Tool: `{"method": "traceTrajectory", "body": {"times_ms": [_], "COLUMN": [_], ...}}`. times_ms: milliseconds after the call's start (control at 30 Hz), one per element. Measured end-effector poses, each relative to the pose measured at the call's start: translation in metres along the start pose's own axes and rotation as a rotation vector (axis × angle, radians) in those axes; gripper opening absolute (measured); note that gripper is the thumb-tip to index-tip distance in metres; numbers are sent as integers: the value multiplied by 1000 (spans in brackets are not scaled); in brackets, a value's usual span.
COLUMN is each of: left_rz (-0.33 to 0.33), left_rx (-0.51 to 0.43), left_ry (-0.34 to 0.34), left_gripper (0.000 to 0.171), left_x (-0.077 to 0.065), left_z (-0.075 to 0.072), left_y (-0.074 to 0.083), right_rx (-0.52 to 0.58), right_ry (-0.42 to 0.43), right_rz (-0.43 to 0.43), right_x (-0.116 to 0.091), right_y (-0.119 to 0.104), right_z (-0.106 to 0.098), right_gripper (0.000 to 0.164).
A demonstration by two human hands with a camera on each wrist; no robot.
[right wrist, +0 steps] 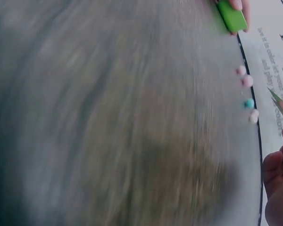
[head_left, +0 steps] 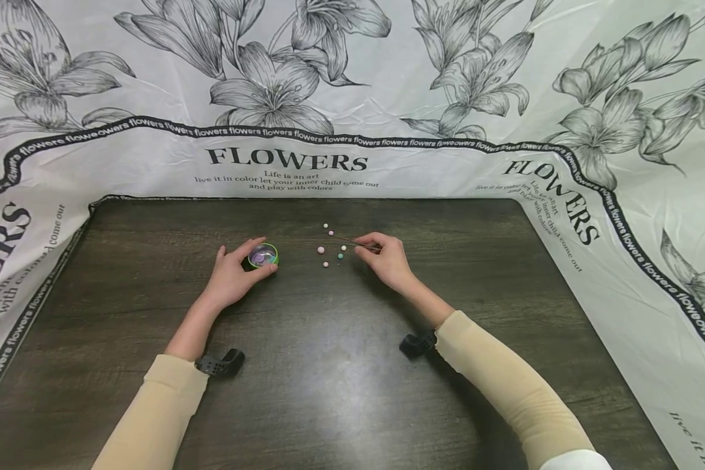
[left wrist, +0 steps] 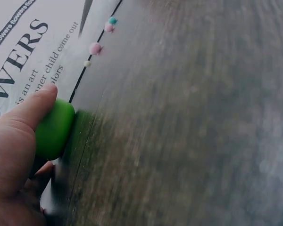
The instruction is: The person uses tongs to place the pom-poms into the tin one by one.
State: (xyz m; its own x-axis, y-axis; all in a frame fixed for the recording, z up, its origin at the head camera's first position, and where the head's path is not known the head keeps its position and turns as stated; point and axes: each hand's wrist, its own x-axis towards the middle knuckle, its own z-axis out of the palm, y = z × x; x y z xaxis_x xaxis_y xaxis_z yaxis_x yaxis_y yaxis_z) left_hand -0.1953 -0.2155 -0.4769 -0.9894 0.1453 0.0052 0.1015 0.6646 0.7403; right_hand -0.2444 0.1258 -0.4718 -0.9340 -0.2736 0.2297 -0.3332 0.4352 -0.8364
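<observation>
My left hand [head_left: 232,273] grips a small round green container [left wrist: 56,129], thumb on one side and fingers on the other. Purple and teal bits show inside it in the head view. Between the thumb and fingers of my right hand [head_left: 392,262] are pinched thin metal tweezers [head_left: 358,243], pointing left. Their tips [right wrist: 271,91] are close to a pink ball [head_left: 331,233] in the head view, and nothing shows between them. Other small balls lie around: a larger pink one [head_left: 320,250], a teal one [head_left: 340,256] and several pale ones.
The dark wood-grain table [head_left: 329,365] ends at the back against a white sheet [head_left: 435,173] printed with flowers and lettering, which also hangs along both sides. A black strap device sits on each wrist, below beige sleeves [head_left: 505,372].
</observation>
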Motion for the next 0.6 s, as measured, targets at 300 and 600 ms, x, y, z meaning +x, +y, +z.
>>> {"method": "traceTrajectory", "body": {"times_ms": [300, 600], "left_rz": [5, -5], "left_rx": [-2, -1], "left_ry": [7, 7], "left_gripper": [75, 77], "left_x": [2, 6], "left_z": [3, 2], "left_y": [-1, -3], "right_rx": [-13, -53], "right_ry": [-27, -47], "right_rz": [63, 66], "right_x": [-12, -11], "right_y": [11, 20], "right_z": [-22, -27], "right_gripper": [18, 18]}}
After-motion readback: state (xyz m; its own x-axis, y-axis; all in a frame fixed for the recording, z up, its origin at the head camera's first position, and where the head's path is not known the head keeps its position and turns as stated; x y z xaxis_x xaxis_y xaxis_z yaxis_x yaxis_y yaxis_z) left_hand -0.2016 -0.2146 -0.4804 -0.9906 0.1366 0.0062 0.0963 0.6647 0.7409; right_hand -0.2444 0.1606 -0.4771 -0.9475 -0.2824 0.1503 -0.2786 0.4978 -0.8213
